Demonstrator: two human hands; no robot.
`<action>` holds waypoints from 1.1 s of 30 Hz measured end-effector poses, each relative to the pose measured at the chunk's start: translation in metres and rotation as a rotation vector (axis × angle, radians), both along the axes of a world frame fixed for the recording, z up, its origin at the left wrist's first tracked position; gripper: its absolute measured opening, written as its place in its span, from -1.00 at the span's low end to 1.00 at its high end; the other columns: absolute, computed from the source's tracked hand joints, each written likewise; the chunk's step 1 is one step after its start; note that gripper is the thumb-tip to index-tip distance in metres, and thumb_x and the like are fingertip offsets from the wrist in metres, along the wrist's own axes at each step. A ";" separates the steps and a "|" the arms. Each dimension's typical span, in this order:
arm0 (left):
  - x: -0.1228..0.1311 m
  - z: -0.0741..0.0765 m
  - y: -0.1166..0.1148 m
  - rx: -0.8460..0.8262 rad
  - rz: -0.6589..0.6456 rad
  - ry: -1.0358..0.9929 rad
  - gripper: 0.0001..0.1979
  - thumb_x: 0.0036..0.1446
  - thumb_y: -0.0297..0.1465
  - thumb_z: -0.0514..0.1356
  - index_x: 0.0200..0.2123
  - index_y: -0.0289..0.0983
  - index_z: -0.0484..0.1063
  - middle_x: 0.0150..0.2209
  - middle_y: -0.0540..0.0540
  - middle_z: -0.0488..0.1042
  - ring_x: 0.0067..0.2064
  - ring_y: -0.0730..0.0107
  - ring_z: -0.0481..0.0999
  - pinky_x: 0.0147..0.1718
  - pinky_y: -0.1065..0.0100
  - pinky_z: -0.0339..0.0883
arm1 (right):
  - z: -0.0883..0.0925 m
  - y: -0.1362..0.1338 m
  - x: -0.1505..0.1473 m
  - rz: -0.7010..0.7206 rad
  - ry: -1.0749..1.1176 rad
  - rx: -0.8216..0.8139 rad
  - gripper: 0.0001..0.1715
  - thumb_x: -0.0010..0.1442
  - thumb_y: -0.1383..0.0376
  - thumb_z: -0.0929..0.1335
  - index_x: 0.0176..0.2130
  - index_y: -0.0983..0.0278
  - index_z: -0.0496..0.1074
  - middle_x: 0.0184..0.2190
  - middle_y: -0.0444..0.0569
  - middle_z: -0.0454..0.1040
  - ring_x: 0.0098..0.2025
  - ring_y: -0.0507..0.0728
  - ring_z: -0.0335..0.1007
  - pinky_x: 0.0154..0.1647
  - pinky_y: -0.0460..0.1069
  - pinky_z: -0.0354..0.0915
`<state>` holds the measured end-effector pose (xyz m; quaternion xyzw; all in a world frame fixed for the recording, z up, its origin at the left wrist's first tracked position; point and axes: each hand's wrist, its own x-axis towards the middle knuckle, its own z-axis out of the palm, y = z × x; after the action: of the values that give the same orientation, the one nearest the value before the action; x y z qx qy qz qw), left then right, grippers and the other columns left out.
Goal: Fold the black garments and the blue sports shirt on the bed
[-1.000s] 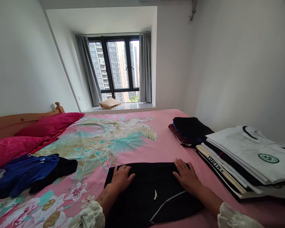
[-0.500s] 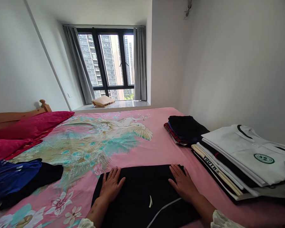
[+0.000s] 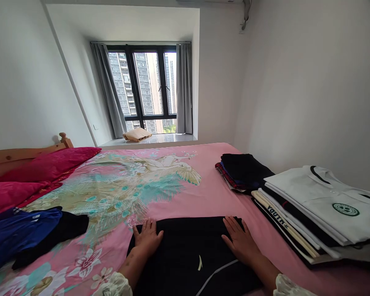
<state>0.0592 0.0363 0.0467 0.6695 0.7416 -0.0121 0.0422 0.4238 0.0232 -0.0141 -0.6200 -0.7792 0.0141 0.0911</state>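
A folded black garment (image 3: 185,246) lies flat on the bed right in front of me. It bears a small pale curved mark and a thin grey line; its near edge runs out of view. My left hand (image 3: 148,238) rests flat on its far left corner, fingers spread. On the far right corner my right hand (image 3: 240,240) lies palm down, fingers stretched out. Neither hand grips the cloth. To the right stands a tall stack of folded clothes (image 3: 314,218), topped by a white shirt (image 3: 329,193) with a round green badge.
Behind the tall stack sits a smaller pile of folded dark clothes (image 3: 246,168). Loose blue and black clothes (image 3: 40,230) lie at the left. Red pillows (image 3: 52,164) lean near the wooden headboard (image 3: 24,155). A beige folded cloth (image 3: 137,134) rests on the window sill.
The view has tilted up slightly and turned a little left. Both hands stay flat on the black garment, the left one shifted slightly along its edge.
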 end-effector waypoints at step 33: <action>-0.054 -0.032 -0.024 0.181 -0.191 -0.027 -0.49 0.23 -0.21 -0.13 0.23 -0.12 0.08 0.27 0.00 0.06 0.31 0.22 -0.03 0.23 -0.09 -0.55 | 0.015 0.007 -0.015 -0.083 -0.094 -0.129 -0.25 0.20 -0.03 0.09 0.26 0.28 0.04 0.30 0.03 -0.04 0.33 0.31 -0.25 0.24 0.40 -0.46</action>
<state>0.0054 0.0120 0.0144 0.7381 0.6720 0.0602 -0.0099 0.4088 0.0306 0.0008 -0.6564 -0.7536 0.0315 0.0149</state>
